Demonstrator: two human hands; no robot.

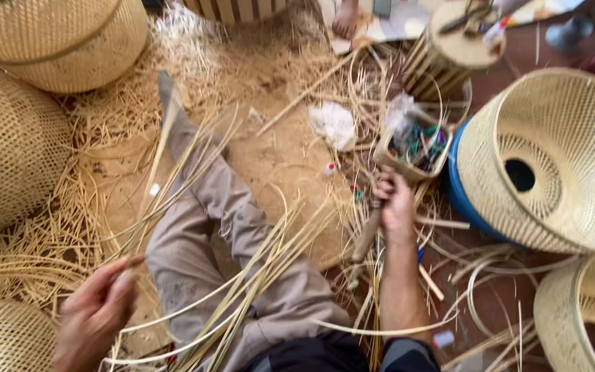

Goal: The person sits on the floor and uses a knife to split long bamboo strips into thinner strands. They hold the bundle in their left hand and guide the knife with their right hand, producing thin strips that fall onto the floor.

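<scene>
Right hand [395, 203], frame centre, grip closed around a wooden-handled tool [366, 236]. Left hand [98, 310], lower left, pinches thin bamboo strips [256, 272].

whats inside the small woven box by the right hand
The small woven box beside the right hand holds a jumble of dark, green and red small items under clear plastic wrap; its bottom is hidden.

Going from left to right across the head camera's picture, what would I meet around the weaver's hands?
Woven basket at the left edge → left hand pinching a strip → bundle of cane strips over the leg → right hand gripping a wooden-handled tool → small box of colourful bits → big pale woven shade.
</scene>
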